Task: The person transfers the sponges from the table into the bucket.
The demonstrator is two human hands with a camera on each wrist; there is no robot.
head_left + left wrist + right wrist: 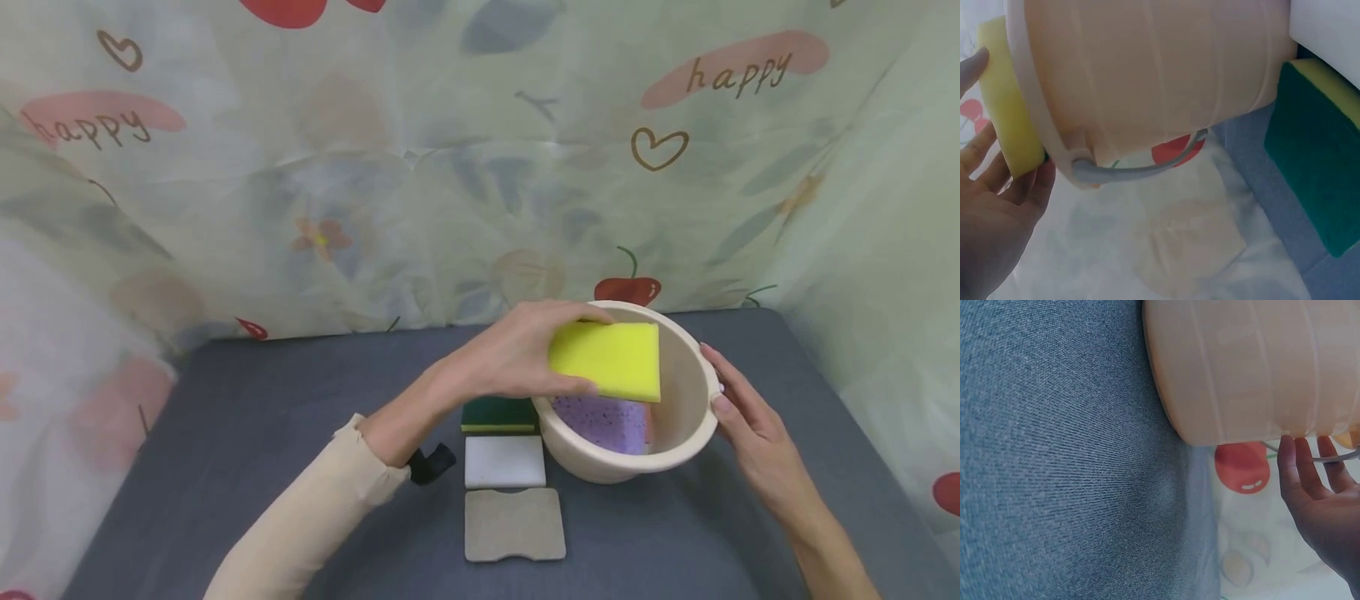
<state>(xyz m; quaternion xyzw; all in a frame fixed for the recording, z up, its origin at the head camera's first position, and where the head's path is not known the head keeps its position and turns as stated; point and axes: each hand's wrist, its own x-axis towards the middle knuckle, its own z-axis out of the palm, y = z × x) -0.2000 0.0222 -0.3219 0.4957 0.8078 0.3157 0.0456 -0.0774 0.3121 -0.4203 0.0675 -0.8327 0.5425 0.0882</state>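
My left hand (517,350) grips a yellow scouring sponge (615,360) by its left end, holding it over the mouth of a cream bucket (596,471). In the left wrist view, a sliver of green shows at the lower edge of this sponge (1007,100). My right hand (761,446) holds the bucket's rim on the right side, thumb at the front and fingers behind. The right wrist view has the fingertips (1286,447) against the bucket wall. Inside the bucket lies a speckled purple sponge (600,423), with an orange-pink piece (649,423) beside it.
Left of the bucket, a green-and-yellow scouring sponge (500,417), a white sponge block (505,462) and a grey-beige notched pad (514,525) lie in a column on the dark grey table (637,550). A grey handle (1141,172) hangs on the bucket. Patterned curtain (420,208) surrounds the table.
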